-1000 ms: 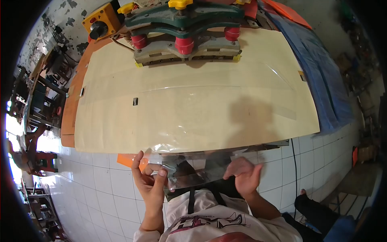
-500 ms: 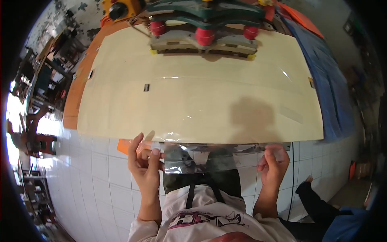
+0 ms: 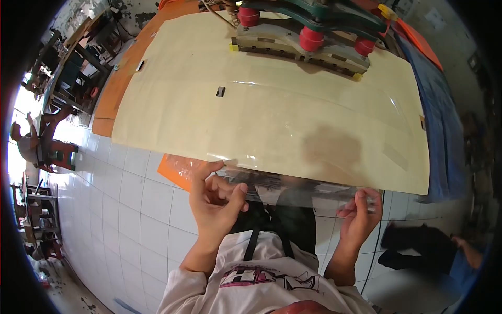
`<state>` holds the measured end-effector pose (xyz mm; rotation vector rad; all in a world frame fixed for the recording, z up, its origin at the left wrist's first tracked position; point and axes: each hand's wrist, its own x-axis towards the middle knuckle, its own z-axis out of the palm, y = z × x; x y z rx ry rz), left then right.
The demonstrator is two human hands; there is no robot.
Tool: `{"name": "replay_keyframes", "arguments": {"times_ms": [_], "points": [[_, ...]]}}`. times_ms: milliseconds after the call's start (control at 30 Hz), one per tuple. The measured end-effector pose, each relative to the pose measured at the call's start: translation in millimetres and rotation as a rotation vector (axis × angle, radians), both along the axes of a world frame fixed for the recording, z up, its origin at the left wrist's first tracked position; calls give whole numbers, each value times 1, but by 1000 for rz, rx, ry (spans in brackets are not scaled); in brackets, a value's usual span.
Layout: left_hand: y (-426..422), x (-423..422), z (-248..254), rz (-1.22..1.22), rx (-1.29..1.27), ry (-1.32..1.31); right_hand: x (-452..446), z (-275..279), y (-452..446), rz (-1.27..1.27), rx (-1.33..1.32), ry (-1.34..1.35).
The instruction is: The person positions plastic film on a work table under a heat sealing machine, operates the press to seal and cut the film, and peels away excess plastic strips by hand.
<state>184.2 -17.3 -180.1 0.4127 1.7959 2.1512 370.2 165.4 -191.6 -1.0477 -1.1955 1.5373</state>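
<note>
A clear plastic sheet [image 3: 293,194] stretches between my two hands at the front edge of the cream-covered table [image 3: 178,104]. On its left end, my left hand [image 3: 215,196] pinches it between thumb and fingers. The right end is held by my right hand [image 3: 362,212], thumb against the fingers. The sheet's far part lies over the cream surface, where faint shiny lines show. A small dark piece [image 3: 220,91] rests on the cream surface, left of its middle.
A green and grey press with red knobs [image 3: 312,39] stands at the table's back. Blue cloth [image 3: 439,125] hangs on the right. Something orange [image 3: 180,170] shows below the front edge. One person [image 3: 31,141] sits far left; another person [image 3: 460,256] is at lower right.
My right hand has moved right from the sheet's middle and closed on its right end. My left hand still holds the left end. The view has shifted and tilted.
</note>
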Motion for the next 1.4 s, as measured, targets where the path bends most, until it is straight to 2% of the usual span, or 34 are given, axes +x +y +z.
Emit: {"name": "replay_keyframes", "arguments": {"times_ms": [100,200,267,567,667,767,900,967,1000,1067,1100,1167,1200,1267,1300,1367,1400], "points": [[1,-9,2,30,3,-23,-5,0,0,-16,61,-24],[-1,-20,4,113,-19,-18,-14,1,0,-99,230,12],[-3,-25,6,112,-96,52,-13,2,0,-63,311,-99],[-2,-53,11,192,-238,202,-28,16,9,111,345,-292],[-4,-63,1,183,-244,310,-25,6,19,102,479,-334],[-8,-66,1,134,-370,345,-26,9,23,83,480,-386],[-7,-65,8,105,-407,332,-22,11,28,96,514,-446],[-6,-66,12,169,-573,546,-21,12,33,159,686,-560],[-6,-68,14,169,-573,545,-20,17,34,159,686,-560],[-2,-79,19,287,-550,756,-19,36,35,251,1022,-818],[1,-89,21,289,-551,756,-22,44,36,253,1022,-817],[13,-117,28,153,-393,888,-34,56,40,269,1178,-741],[23,-129,35,84,-431,905,-38,58,44,269,1179,-742],[48,-162,45,-58,-508,946,-46,63,52,683,1393,-797],[60,-182,45,-132,-549,968,-51,66,51,678,1399,-797],[88,-221,43,-242,-600,1058,-67,69,43,1015,1383,-829],[100,-236,40,-233,-595,1063,-69,64,42,1057,1406,-845]]}}
